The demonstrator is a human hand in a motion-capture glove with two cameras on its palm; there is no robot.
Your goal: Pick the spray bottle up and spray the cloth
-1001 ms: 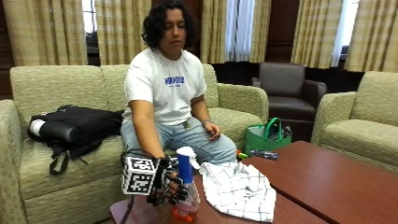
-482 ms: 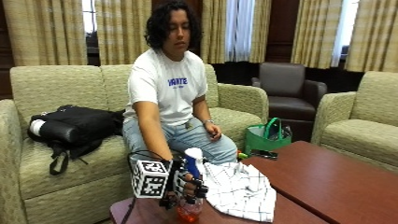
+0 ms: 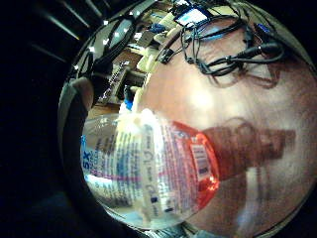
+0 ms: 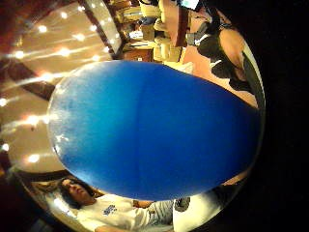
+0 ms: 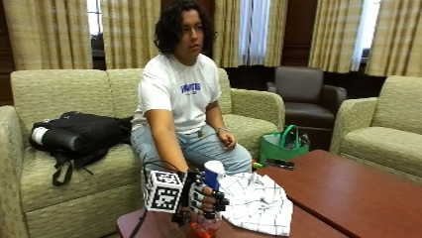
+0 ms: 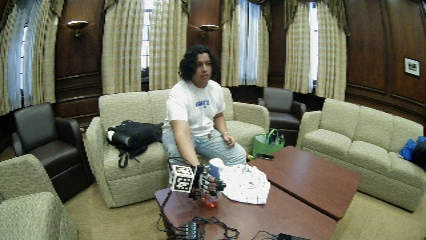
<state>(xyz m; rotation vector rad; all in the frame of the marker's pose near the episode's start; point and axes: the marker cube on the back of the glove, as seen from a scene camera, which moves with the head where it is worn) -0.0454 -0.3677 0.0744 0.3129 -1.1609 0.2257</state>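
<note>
Outside view: right hand (image 5: pixel 201 197), fingers clamped round the spray bottle (image 5: pixel 210 198), now tilting nozzle nearer the cloth (image 5: pixel 257 203); spraying looks imminent.

person: sits on the sofa (image 5: pixel 59 198) behind the table (image 5: pixel 369 198), at its near-left corner
right hand (image 5: pixel 204 198): over that table corner, fingers wrapped round the spray bottle (image 5: pixel 210 198)
spray bottle: upright, base on or just above the table edge, can't tell; just left of the cloth (image 5: pixel 260 203)
cloth: heaped on the table by the edge nearest the person, right of the bottle
backpack (image 5: pixel 82 134): on the sofa seat, to the person's right
bag (image 5: pixel 284 146): on the floor between sofa and table
armchair (image 5: pixel 306 99): behind, by the curtains
</note>
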